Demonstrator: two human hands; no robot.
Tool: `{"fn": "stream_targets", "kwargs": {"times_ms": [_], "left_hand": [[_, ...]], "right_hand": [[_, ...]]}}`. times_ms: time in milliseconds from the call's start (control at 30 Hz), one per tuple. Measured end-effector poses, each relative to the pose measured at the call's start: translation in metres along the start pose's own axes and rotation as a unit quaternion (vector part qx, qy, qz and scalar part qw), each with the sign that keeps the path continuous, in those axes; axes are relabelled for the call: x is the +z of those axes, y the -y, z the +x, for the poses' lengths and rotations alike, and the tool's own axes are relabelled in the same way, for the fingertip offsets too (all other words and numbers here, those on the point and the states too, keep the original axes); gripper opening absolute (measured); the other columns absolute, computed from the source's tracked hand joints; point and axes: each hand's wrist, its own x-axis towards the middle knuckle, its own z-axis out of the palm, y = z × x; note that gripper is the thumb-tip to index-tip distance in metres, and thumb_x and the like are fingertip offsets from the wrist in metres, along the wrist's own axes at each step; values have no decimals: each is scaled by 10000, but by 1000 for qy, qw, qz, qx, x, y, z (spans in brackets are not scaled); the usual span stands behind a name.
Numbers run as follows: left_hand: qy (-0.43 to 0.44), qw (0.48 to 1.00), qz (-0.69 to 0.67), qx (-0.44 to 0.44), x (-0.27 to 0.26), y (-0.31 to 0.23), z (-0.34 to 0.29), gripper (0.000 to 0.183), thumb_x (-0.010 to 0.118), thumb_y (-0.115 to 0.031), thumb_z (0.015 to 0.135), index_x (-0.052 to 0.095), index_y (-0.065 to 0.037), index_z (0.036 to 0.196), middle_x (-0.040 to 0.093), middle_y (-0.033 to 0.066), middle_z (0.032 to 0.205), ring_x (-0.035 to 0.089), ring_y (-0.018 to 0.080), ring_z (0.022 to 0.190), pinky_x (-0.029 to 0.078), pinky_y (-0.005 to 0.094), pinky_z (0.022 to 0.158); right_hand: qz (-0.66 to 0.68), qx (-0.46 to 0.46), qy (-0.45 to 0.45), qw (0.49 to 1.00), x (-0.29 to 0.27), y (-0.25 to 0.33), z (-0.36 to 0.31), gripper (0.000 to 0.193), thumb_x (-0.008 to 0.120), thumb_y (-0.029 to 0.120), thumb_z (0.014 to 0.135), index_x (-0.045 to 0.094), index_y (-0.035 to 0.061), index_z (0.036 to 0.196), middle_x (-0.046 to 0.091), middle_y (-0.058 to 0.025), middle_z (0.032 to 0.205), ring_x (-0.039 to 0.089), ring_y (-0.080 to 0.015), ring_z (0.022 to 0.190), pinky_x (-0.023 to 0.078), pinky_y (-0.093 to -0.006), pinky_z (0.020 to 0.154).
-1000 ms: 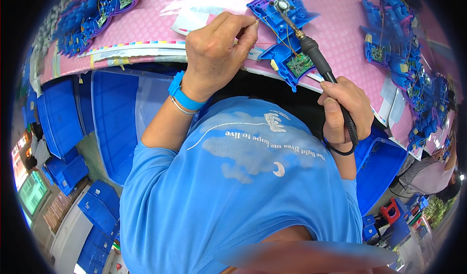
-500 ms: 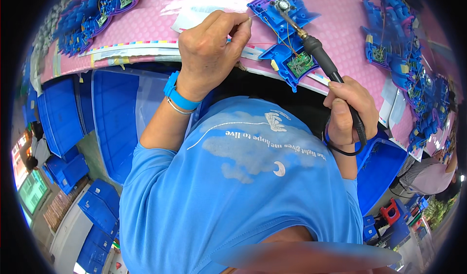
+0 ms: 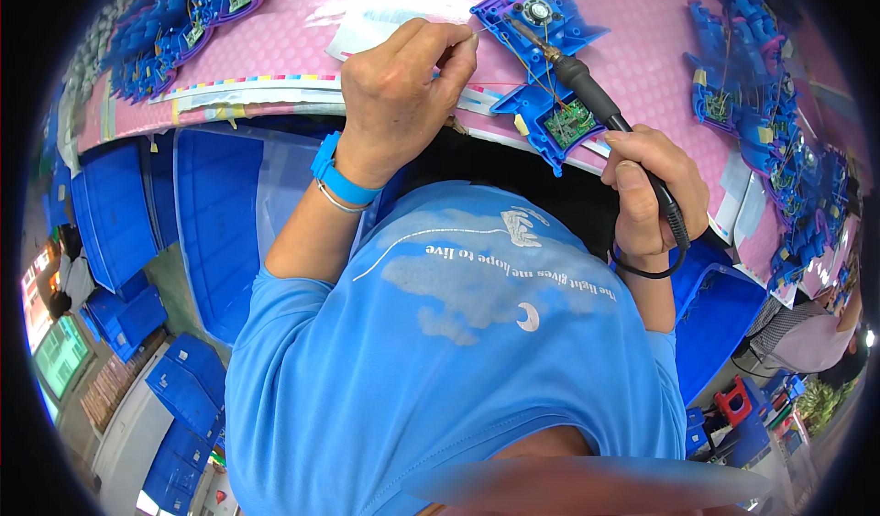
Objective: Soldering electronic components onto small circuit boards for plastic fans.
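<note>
Right hand [image 3: 662, 191], right of centre in the frame, is clamped on the black handle of a slim soldering iron [image 3: 587, 93] with a metal tip; left hand [image 3: 403, 90], upper centre, has thumb and forefinger brought together, though whether they pinch a fine strand is too small to tell. A blue watch [image 3: 348, 181] circles the left wrist. Just beyond, at upper centre, the blue and purple moulded plastic shell [image 3: 576, 38] lies open on the pink dotted tabletop [image 3: 651, 53], with a green circuit board [image 3: 570, 124] at its lower end and a round silver-and-black speaker [image 3: 538, 12] at its upper end. The iron's tip is just left of the speaker. Similar blue shells [image 3: 165, 53] crowd the upper left; more blue housings [image 3: 738, 67] line the upper right.
</note>
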Motion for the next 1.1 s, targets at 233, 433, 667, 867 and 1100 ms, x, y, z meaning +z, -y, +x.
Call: {"fn": "stream_targets", "kwargs": {"times_ms": [233, 433, 667, 867, 1100], "left_hand": [[9, 1000, -5, -3, 4, 1, 4, 80, 764, -47, 839, 703, -47, 891, 696, 62, 774, 675, 183, 603, 506, 282, 518], [-28, 999, -4, -29, 4, -4, 9, 126, 781, -49, 808, 732, -57, 924, 643, 43, 705, 638, 157, 566, 486, 276, 498], [44, 994, -77, 61, -17, -4, -3, 182, 765, 2, 754, 737, -70, 920, 599, 21, 681, 574, 141, 528, 437, 269, 463], [134, 987, -6, 93, -15, 6, -14, 223, 790, -64, 781, 720, -82, 992, 625, 24, 855, 647, 168, 629, 496, 298, 517], [158, 978, 61, 123, -14, 9, -8, 195, 784, -87, 787, 708, -80, 967, 624, 28, 896, 664, 176, 652, 512, 302, 530]], "right_hand": [[6, -9, 2, 1000, 0, 1, 1, 182, 676, 56, 790, 733, -45, 931, 724, -157, 792, 681, -259, 644, 511, -325, 590], [2, -42, 23, 999, 0, -2, 2, 243, 633, 109, 900, 688, -91, 1027, 626, -117, 697, 565, -163, 568, 424, -290, 538], [-10, -72, 10, 997, -2, -2, 1, 238, 632, 118, 905, 689, -80, 1026, 630, -118, 700, 564, -163, 568, 422, -289, 537], [-4, -6, -6, 1000, -1, 2, -1, 189, 683, 78, 796, 738, -42, 931, 734, -165, 808, 694, -277, 679, 523, -336, 626], [-2, -38, -5, 999, -3, 3, -1, 258, 635, 139, 895, 682, -83, 1019, 613, -124, 677, 551, -168, 560, 415, -290, 540]]}}
